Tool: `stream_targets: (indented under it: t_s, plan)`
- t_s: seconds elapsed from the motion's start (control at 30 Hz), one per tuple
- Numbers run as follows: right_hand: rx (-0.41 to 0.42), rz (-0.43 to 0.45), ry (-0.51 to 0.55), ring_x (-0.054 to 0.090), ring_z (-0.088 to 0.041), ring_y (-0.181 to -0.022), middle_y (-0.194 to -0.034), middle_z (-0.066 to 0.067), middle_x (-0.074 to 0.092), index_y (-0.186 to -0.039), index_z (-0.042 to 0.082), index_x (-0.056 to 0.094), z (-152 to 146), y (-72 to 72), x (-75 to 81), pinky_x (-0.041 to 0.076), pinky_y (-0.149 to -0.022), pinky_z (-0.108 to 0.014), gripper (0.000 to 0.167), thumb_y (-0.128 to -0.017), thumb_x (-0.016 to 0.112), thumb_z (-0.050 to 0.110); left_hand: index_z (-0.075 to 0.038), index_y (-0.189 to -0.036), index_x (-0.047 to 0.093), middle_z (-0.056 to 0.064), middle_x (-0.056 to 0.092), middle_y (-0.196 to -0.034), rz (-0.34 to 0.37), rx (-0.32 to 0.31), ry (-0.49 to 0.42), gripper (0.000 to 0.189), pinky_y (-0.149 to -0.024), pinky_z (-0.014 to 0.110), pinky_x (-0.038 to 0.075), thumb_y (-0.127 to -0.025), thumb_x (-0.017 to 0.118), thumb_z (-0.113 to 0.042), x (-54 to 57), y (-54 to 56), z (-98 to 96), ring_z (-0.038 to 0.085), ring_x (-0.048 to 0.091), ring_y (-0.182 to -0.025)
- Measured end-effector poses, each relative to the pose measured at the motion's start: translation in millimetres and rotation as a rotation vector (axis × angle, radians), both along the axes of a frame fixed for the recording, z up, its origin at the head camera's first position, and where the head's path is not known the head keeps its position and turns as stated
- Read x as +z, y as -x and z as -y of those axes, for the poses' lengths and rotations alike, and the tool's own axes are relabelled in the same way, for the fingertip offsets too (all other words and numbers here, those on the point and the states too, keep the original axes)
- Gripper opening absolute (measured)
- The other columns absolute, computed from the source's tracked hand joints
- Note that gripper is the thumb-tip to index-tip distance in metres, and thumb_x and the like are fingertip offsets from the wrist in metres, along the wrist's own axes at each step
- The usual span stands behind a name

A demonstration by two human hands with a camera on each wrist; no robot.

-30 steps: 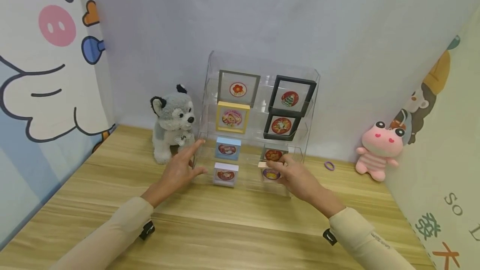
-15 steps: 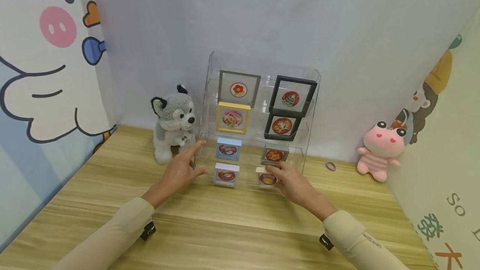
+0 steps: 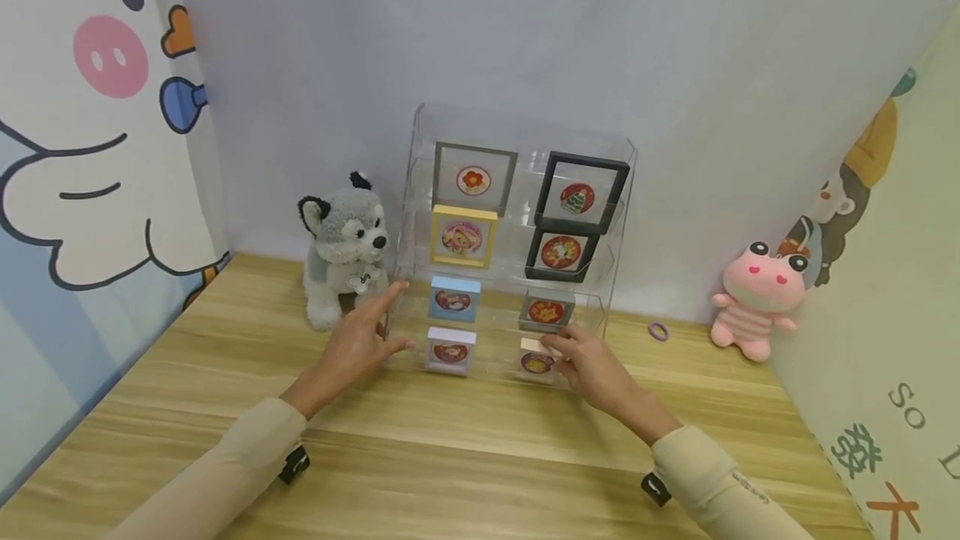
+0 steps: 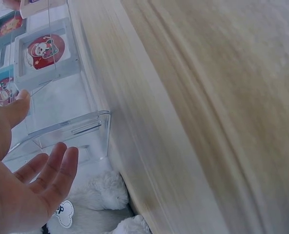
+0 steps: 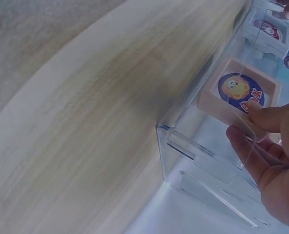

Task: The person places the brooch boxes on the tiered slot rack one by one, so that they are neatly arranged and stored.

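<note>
A clear tiered acrylic stand (image 3: 491, 361) holds several small square picture frames in two columns. In its bottom tier at the right sits a beige frame (image 5: 274, 89) with a blue oval lion picture. My right hand (image 3: 596, 367) pinches this frame at its edge, thumb on the front and fingers curled at its side. Beside the stand's left edge is my left hand (image 3: 351, 352), fingers and thumb spread, holding nothing; whether it touches the clear plastic I cannot tell. Nearest to it are a lilac frame (image 3: 451, 352) and a light blue frame (image 3: 454, 300).
A grey-and-white plush husky (image 3: 347, 248) sits left of the stand, close to the left hand. To the right lie a purple ring (image 3: 657, 332) and a pink plush toy (image 3: 757, 302). A pale curtain (image 3: 525, 32) hangs behind the wooden table (image 3: 450, 457).
The beige frame has come down into the bottom tier, first shifting left, then slightly right, with my right hand on it. My left hand has stayed at the stand's left side.
</note>
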State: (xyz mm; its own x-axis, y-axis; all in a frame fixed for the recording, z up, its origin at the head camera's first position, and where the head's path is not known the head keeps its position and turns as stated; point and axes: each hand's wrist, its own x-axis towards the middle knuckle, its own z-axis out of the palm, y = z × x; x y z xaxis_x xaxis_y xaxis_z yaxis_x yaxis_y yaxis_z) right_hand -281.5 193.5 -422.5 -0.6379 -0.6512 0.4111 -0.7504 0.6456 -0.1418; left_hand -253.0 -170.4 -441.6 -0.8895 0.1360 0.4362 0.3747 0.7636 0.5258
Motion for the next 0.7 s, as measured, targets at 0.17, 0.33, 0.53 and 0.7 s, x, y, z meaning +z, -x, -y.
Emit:
stream_targets:
  t_s: [0.17, 0.33, 0.53, 0.7]
  plan:
    - [-0.006, 0.024, 0.022, 0.069, -0.024, -0.083, -0.107, -0.014, 0.067, -0.118, 0.002, 0.069, -1.0, -4.0, 5.0, 0.058, -0.069, -0.031, 0.040, -0.080, 0.079, -0.003, -0.014, -0.152, 0.040, 0.010, 0.062, -0.088, 0.011, 0.007, 0.006, 0.089, -0.060, 0.029, 0.045, -0.076, 0.087, -0.023, 0.5, -0.6, 1.3, 0.013, 0.053, -0.067]
    - [-0.016, 0.086, 0.115, 0.071, -0.028, -0.086, -0.110, -0.015, 0.064, -0.121, 0.000, 0.067, -3.3, -10.3, 19.7, 0.060, -0.071, -0.028, 0.037, -0.085, 0.076, 0.001, -0.014, -0.152, 0.039, 0.011, 0.063, -0.090, 0.036, 0.016, 0.021, 0.089, -0.060, 0.031, 0.045, -0.077, 0.087, -0.024, 2.2, -0.9, 3.7, 0.013, 0.053, -0.067]
    - [-0.057, 0.041, 0.260, 0.069, -0.033, -0.095, -0.114, -0.019, 0.064, -0.126, -0.002, 0.063, -11.6, -12.8, 36.8, 0.060, -0.075, -0.038, 0.041, -0.087, 0.076, 0.004, -0.015, -0.154, 0.037, 0.018, 0.066, -0.106, 0.040, 0.032, 0.059, 0.088, -0.062, 0.036, 0.049, -0.081, 0.084, -0.024, 5.0, -6.9, 7.9, 0.020, 0.061, -0.073]
    - [-0.127, -0.062, 0.383, 0.067, -0.036, -0.101, -0.115, -0.022, 0.065, -0.129, -0.002, 0.061, -24.1, -10.3, 42.5, 0.059, -0.077, -0.044, 0.046, -0.086, 0.076, 0.000, -0.014, -0.152, 0.041, 0.024, 0.063, -0.127, -0.111, 0.048, 0.050, 0.076, -0.076, 0.051, 0.055, -0.087, 0.079, -0.019, 6.1, -14.2, 14.0, 0.038, 0.066, -0.096]
